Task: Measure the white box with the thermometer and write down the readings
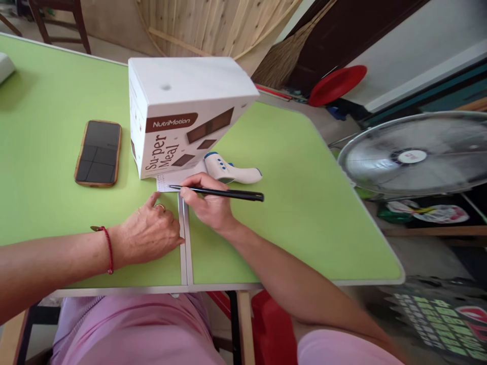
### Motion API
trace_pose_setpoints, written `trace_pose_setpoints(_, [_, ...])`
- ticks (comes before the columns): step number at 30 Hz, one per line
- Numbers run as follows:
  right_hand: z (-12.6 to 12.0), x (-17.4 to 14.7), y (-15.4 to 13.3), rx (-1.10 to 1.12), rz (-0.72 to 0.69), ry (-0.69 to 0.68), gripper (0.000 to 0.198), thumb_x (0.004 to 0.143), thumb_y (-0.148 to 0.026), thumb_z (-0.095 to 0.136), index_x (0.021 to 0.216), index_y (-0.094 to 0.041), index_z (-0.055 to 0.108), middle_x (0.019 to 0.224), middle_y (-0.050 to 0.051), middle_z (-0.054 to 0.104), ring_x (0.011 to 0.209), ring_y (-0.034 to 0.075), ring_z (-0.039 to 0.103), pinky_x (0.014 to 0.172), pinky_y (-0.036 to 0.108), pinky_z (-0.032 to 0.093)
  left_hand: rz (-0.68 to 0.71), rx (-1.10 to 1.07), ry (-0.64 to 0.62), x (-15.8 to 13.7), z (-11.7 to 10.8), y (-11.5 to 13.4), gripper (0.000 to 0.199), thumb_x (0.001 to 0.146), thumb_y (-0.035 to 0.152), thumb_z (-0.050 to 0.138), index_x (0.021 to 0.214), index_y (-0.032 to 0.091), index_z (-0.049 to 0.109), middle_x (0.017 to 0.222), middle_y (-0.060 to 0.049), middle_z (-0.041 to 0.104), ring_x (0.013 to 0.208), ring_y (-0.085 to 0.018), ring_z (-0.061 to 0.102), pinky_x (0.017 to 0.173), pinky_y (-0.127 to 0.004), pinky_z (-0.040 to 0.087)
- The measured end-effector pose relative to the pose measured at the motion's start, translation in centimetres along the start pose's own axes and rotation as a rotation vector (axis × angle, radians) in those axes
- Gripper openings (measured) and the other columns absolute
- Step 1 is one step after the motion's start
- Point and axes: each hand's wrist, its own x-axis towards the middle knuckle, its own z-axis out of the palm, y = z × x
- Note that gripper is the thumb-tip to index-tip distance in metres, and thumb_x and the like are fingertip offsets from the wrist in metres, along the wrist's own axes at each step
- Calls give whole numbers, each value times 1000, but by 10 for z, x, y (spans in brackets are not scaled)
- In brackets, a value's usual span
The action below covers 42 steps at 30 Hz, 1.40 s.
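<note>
In my right hand (209,203) is a black pen (236,194), held in a writing grip with its tip on a small sheet of paper (164,185) bearing fine writing or print. Most of this sheet is hidden under or behind a white and brown box (171,137) marked NutriMotion Su-per Meal. My left hand (152,230) rests on the green table, most fingers curled under, with one finger stretched to the paper's near edge. Nothing shows in its grasp. Just beyond my right hand lies a white and blue infrared thermometer (232,170).
A phone (98,153) in a brown-edged case lies left of the box. The green folding table (297,228) has a metal seam down its middle. Right of it stands a fan (411,156). A red basin (337,85) and a straw broom (287,56) are farther back.
</note>
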Motion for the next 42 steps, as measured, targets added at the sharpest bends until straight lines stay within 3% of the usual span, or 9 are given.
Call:
trace_pose_setpoints(9, [-21, 5, 13, -207, -495, 111, 23, 103, -27, 50, 116, -22, 68, 77, 1, 74, 62, 14, 67, 59, 27, 55, 17, 9, 7, -2, 1, -2, 35, 88, 35, 79, 61, 16, 65, 56, -5, 65, 53, -24, 65, 84, -54, 58])
trace_pose_setpoints(13, [-19, 9, 21, -385, -425, 65, 22, 104, -24, 49, 106, -20, 70, 82, 5, 75, 68, 16, 68, 66, 29, 54, 1, 1, 3, -3, -1, -4, 37, 91, 37, 76, 63, 14, 66, 57, -7, 66, 55, -24, 66, 85, -53, 57])
trace_pose_setpoints(22, [-16, 10, 13, -710, -191, -303, 15, 97, -26, 57, 100, -17, 70, 93, 14, 74, 94, 30, 65, 82, 39, 50, -24, 19, -17, -4, 1, -7, 37, 92, 37, 73, 64, 14, 66, 59, -7, 67, 55, -24, 68, 93, -51, 54])
trace_pose_setpoints(27, [-14, 11, 11, -764, -215, -347, 16, 97, -22, 56, 104, -17, 70, 95, 14, 74, 93, 29, 64, 80, 37, 47, -77, 29, -165, 4, -4, -1, 36, 95, 34, 69, 66, 13, 69, 61, -9, 70, 60, -26, 71, 97, -53, 54])
trace_pose_setpoints(31, [-14, 12, 11, -798, -201, -376, 21, 98, -23, 55, 111, -14, 69, 99, 15, 73, 96, 29, 64, 78, 36, 46, -52, -19, -371, 7, -29, -13, 30, 94, 34, 72, 73, 12, 72, 72, -10, 74, 71, -27, 75, 94, -46, 56])
trace_pose_setpoints(35, [-14, 14, 10, -797, -196, -422, 20, 99, -23, 55, 110, -15, 69, 102, 15, 73, 100, 29, 62, 78, 36, 46, -294, -61, -365, -7, -68, -58, 43, 95, 49, 63, 65, 18, 66, 60, -5, 66, 53, -21, 65, 53, -29, 50])
trace_pose_setpoints(38, [-15, 15, 10, -789, -207, -429, 21, 101, -27, 55, 113, -16, 68, 104, 16, 73, 101, 29, 63, 76, 36, 45, -694, 97, -81, -19, -81, -93, 60, 90, 67, 60, 55, 19, 57, 46, -1, 44, 49, -21, 55, 59, -39, 55])
trace_pose_setpoints(41, [-15, 15, 12, -757, -201, -412, 24, 100, -35, 61, 112, -15, 68, 101, 16, 73, 98, 29, 64, 74, 36, 45, -926, 33, 89, -26, -70, -111, 53, 79, 66, 74, 98, 17, 67, 74, -6, 62, 81, -35, 68, 78, -58, 58])
trace_pose_setpoints(42, [-15, 15, 13, -742, -198, -403, 26, 98, -37, 64, 111, -15, 68, 100, 16, 73, 96, 29, 64, 74, 36, 45, -925, -57, 139, -27, -63, -114, 70, 75, 64, 79, 120, 14, 61, 92, -11, 67, 97, -39, 67, 87, -61, 56])
